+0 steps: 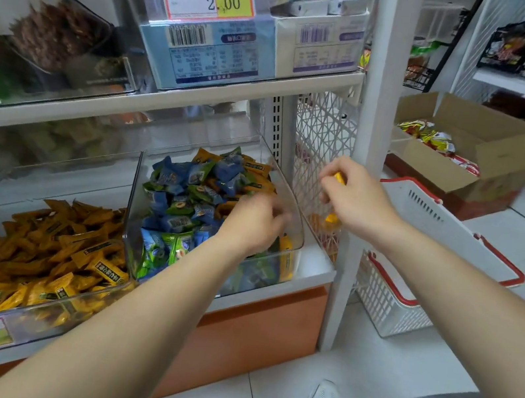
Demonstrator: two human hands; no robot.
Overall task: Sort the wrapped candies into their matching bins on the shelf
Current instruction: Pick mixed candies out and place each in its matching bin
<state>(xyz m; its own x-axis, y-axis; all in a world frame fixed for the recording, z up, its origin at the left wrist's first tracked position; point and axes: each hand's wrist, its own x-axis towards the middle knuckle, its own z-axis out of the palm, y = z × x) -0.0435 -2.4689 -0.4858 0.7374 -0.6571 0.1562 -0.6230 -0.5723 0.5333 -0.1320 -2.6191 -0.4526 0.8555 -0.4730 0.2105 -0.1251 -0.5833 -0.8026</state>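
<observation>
Left hand point(255, 220): we dig among blue, green and orange wrapped candies point(186, 186) in the clear plastic bin point(297, 239); fingers curled, blur hides any catch.
Right hand point(353, 196): we clutch yellow wrapped candies point(339, 178) beside the bin, probably gathering strays.
Destination: clear bin of orange candies point(25, 319), left.

Both bare forearms are extended forward, the left hand point(252, 221) is held palm-down with fingers curled downward and too blurred for its grip to be judged, and the right hand point(355, 197) is raised higher, with a yellow candy point(340, 178) pinched at the fingertips.
</observation>
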